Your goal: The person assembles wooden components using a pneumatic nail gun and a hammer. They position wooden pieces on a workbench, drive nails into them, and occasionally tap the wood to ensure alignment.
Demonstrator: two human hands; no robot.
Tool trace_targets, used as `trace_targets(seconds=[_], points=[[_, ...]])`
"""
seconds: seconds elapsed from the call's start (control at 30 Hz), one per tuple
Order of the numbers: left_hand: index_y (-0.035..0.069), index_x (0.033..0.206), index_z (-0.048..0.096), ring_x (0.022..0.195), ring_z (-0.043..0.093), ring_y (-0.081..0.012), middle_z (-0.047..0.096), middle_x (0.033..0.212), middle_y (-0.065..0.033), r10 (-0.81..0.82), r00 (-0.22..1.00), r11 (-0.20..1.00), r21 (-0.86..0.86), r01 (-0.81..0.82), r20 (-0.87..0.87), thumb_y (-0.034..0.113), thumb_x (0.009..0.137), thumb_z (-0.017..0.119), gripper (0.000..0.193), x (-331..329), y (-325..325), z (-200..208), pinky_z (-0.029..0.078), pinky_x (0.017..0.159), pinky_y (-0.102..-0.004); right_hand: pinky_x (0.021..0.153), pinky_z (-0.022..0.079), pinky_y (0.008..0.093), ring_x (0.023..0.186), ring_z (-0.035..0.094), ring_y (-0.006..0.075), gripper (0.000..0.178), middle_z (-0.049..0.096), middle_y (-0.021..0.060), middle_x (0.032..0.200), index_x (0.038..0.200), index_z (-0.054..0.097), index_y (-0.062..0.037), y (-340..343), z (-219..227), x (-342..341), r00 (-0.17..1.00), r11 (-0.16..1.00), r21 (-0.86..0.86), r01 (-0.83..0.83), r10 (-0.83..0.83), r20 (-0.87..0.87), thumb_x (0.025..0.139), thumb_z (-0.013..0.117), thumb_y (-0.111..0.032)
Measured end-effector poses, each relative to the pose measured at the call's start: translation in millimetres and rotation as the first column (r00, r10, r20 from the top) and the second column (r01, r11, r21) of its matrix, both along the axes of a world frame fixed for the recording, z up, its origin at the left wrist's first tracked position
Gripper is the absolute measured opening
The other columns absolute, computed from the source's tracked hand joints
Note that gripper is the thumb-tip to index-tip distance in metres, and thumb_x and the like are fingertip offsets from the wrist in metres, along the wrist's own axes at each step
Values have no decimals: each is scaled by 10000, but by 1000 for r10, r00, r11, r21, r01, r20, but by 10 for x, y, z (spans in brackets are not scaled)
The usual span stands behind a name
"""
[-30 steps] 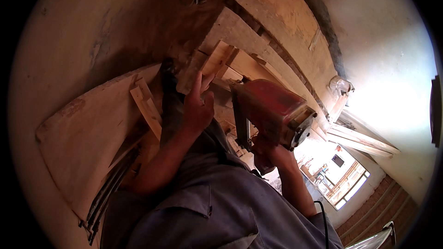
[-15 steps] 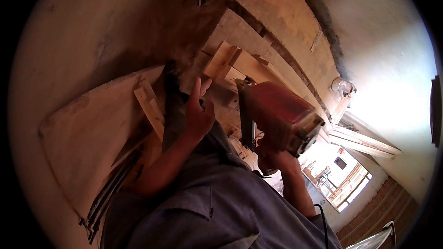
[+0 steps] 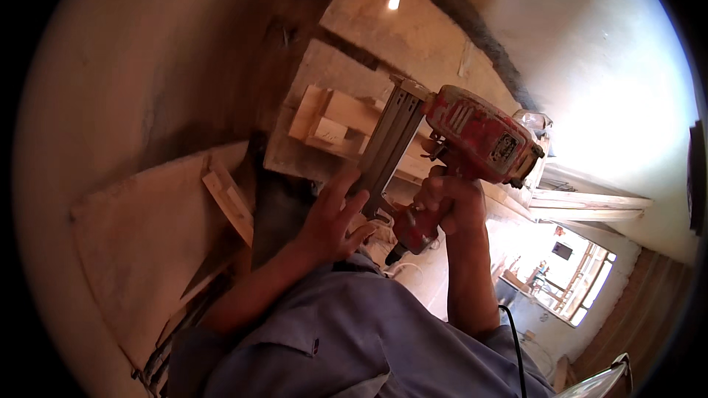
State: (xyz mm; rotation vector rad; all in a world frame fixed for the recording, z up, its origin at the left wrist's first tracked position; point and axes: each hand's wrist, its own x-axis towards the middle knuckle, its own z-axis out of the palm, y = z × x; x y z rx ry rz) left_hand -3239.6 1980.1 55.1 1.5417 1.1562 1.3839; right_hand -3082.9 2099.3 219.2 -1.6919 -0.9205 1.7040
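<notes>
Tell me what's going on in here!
A person is holding up a red tool that looks like a nail gun, with the right hand wrapped around its handle. The left hand is open, close to the tool's long metal rail; I can't tell if its fingers touch it. Behind the tool, some pieces of wood lie on a table.
</notes>
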Motion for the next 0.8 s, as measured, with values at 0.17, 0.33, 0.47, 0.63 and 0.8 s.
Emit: trace_targets(seconds=[0.17, 0.33, 0.47, 0.63, 0.8], points=[[39, 1213, 547, 1096, 516, -399, 504, 1200, -199, 97, 979, 976, 211, -58, -180, 161, 670, 895, 656, 79, 102, 310, 477, 906, -491, 599, 467, 381, 542, 469, 167, 439, 443, 27, 629, 1241, 552, 6, -25, 122, 489, 913, 994, -29, 108, -111, -393, 811, 607, -67], [48, 1159, 560, 997, 507, -352, 502, 1098, -156, 134, 957, 938, 345, -39, -258, 158, 665, 888, 603, 298, 150, 704, 468, 848, -464, 666, 456, 389, 575, 467, 158, 431, 401, 4, 616, 1292, 549, -27, -226, 228, 912, 780, 991, -24, 128, -115, -615, 871, 595, -105], [53, 1085, 561, 965, 488, -333, 505, 1037, -142, 228, 939, 889, 449, -93, -256, 175, 705, 865, 501, 510, 74, 809, 440, 859, -473, 663, 460, 387, 573, 473, 154, 441, 414, -1, 622, 1307, 543, -28, -422, 240, 1193, 668, 987, 42, 155, -73, -740, 876, 593, -103], [51, 1007, 555, 911, 485, -318, 519, 965, -131, 332, 926, 914, 305, -268, -180, 96, 735, 812, 376, 776, -328, 956, 427, 801, -460, 630, 458, 380, 553, 478, 145, 489, 435, 1, 619, 1345, 527, 0, -654, 184, 1605, 558, 942, 74, 328, -130, -820, 871, 590, -107], [25, 968, 590, 858, 499, -319, 555, 953, -148, 87, 944, 988, 151, -40, -320, 45, 790, 743, 235, 105, -782, 897, 429, 767, -442, 607, 454, 380, 530, 470, 140, 515, 437, 3, 614, 1351, 533, 21, -663, 10, 1647, 515, 926, 99, 364, -111, -850, 856, 589, -106]])
